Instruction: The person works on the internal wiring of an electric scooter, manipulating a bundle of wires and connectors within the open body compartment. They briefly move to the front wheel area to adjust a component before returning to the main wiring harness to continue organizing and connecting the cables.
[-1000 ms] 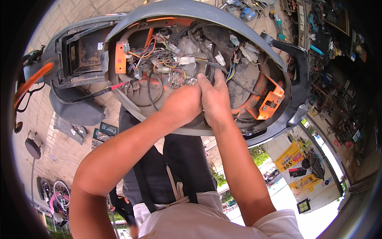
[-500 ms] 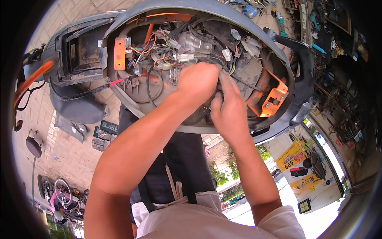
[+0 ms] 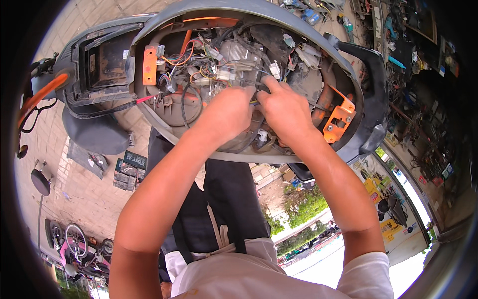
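Observation:
The opened scooter body (image 3: pixel 303 15) holds tangled coloured wires, white connectors (image 3: pixel 274 70), a finned metal unit (image 3: pixel 237 52) and orange brackets (image 3: pixel 338 119). My left hand (image 3: pixel 225 113) is closed at the middle of the wiring, its fingertips hidden or blurred around what they grip. My right hand (image 3: pixel 287 112) is just beside it, thumb and forefinger closed on a thin wire between the two hands. A white plastic part (image 3: pixel 262 135) shows below them, near dark cables.
A grey seat (image 3: pixel 94 129), batteries (image 3: pixel 132 167) and a pink bicycle (image 3: pixel 74 246) are on the pavement at left. Tools and a blue power tool (image 3: pixel 311 16) lie beyond the body; dark clutter (image 3: pixel 423 139) lines the right side. A doorway and greenery appear below.
Since half a second ago my left hand has moved down and left, while my right hand has risen slightly, its fingers bending. The white part below them has come into view.

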